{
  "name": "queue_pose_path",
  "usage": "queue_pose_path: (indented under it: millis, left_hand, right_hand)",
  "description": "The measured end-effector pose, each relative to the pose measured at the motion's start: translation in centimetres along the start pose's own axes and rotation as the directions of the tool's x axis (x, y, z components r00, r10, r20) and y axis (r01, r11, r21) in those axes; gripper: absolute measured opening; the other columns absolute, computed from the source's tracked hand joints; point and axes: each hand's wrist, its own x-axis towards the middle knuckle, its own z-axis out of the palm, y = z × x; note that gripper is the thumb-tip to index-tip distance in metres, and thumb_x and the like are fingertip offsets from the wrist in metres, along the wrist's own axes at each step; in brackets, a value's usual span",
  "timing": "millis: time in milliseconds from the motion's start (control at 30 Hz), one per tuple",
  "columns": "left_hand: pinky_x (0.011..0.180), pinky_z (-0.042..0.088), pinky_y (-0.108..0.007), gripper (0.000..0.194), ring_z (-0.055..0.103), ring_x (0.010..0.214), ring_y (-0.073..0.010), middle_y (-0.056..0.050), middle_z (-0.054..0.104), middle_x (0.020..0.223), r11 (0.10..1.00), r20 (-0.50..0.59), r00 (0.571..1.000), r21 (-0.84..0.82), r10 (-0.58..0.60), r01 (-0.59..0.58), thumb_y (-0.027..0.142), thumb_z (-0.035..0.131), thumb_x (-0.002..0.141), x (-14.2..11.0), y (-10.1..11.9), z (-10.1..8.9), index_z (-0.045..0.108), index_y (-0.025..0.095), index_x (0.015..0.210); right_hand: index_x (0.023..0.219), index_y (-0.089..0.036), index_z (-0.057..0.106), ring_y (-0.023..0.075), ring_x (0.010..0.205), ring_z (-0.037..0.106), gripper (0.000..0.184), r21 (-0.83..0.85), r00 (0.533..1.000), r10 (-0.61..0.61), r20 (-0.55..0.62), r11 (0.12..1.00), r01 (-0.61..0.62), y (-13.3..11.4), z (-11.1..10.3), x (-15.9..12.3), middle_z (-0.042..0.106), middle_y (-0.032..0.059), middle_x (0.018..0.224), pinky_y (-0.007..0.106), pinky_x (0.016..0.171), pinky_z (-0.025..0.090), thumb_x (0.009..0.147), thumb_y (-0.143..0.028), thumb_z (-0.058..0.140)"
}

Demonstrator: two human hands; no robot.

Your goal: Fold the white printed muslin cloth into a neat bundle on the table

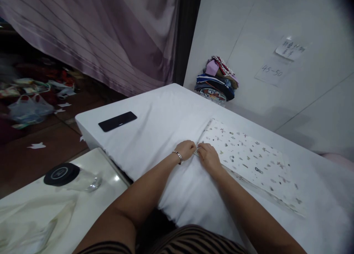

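1. Left hand (186,149) — curled shut, knuckles up, pinching the near left edge of the cloth (249,160); a bracelet (179,157) sits at its wrist.
2. Right hand (208,156) — also closed, fingers bent down onto the same edge of the cloth, just beside the left hand; the two hands almost touch.
3. Cloth — white with small scattered dark motifs, folded flat into a long rectangle. It lies on the table (155,121), running from the hands away toward the right, its far corner near the wall side.
4. Table — covered in plain white fabric, a little creased around the hands.
5. Phone (117,121) — black, face up with a dark screen, lying near the table's left edge, well apart from the hands.
6. Clothes pile (216,80) — folded garments of mixed colours stacked at the table's far end, against the wall (276,25).
7. Notes (290,49) — two paper sheets with handwriting stuck on the wall; the lower one (272,72) bears numbers, the upper one is too small to read.
8. Jar (72,176) — clear, with a black lid, lying on its side on a second, glossy surface at lower left, beside a pale crumpled bag (30,217).
9. Curtain (105,32) — mauve with thin stripes, hanging at the upper left above a cluttered floor (33,99).
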Motion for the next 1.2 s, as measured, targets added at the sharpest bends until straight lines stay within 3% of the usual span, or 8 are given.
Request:
queue_pose_path:
  millis: [267,467,800,967,1067,1200]
  left_hand:
    - [0.072,0.044,-0.025,0.019,0.06,0.086,-0.0161,-0.001,0.067,0.092,1.0,-0.003,1.0,-0.02,0.01,-0.01,0.023,0.047,0.081,-0.03,-0.15,-0.12,0.066,0.022,0.085]
    - [0.075,0.043,-0.026,0.018,0.059,0.088,-0.0174,-0.003,0.066,0.094,1.0,-0.008,1.0,-0.02,0.005,-0.005,0.022,0.047,0.081,-0.1,-0.17,-0.17,0.065,0.021,0.084]
    - [0.069,0.044,-0.024,0.019,0.06,0.08,-0.0148,0.0,0.068,0.086,0.997,0.012,1.0,-0.082,0.007,-0.006,0.023,0.048,0.079,-0.08,-0.37,-0.44,0.067,0.021,0.083]
    - [0.064,0.044,-0.022,0.017,0.061,0.077,-0.0138,0.001,0.068,0.084,0.993,0.05,0.999,-0.114,0.005,0.001,0.03,0.059,0.074,-0.14,-0.68,-0.44,0.067,0.022,0.087]
    - [0.065,0.045,-0.023,0.026,0.061,0.08,-0.0157,0.0,0.066,0.088,0.997,0.059,0.998,-0.081,-0.013,0.018,0.04,0.065,0.069,-0.26,-0.54,-0.35,0.066,0.022,0.088]
    - [0.07,0.045,-0.025,0.018,0.06,0.086,-0.017,-0.001,0.065,0.092,0.999,0.038,0.999,-0.016,-0.027,0.027,0.037,0.059,0.075,-0.32,-0.19,-0.07,0.065,0.023,0.086]
  right_hand:
    - [0.083,-0.021,0.058,0.0214,0.103,0.049,0.016,0.336,0.993,0.079,-0.087,0.941,-0.045,-0.26,-0.08,-0.02,0.058,0.0091,0.107,0.04,0.09,0.041,0.086,-0.016,0.042]
    - [0.077,-0.022,0.053,0.0205,0.104,0.05,0.013,0.48,0.982,0.173,-0.07,0.869,-0.119,-0.3,-0.02,-0.03,0.057,0.0086,0.108,0.04,0.092,0.041,0.085,-0.02,0.043]
    - [0.077,-0.021,0.053,0.02,0.104,0.05,0.013,0.491,0.98,0.19,-0.063,0.86,-0.135,-0.23,0.38,0.11,0.057,0.0084,0.108,0.039,0.092,0.04,0.085,-0.019,0.043]
    - [0.077,-0.022,0.055,0.0202,0.102,0.051,0.013,0.482,0.979,0.195,-0.056,0.864,-0.145,-0.25,0.53,0.14,0.058,0.0083,0.105,0.039,0.09,0.042,0.084,-0.019,0.043]
    - [0.074,-0.022,0.055,0.0201,0.101,0.052,0.015,0.483,0.98,0.193,-0.053,0.864,-0.144,-0.29,0.56,0.19,0.059,0.0083,0.104,0.039,0.09,0.042,0.084,-0.019,0.044]
    - [0.075,-0.022,0.056,0.0202,0.101,0.052,0.015,0.489,0.979,0.196,-0.055,0.86,-0.145,-0.24,0.61,0.22,0.06,0.0077,0.103,0.039,0.09,0.043,0.084,-0.021,0.044]
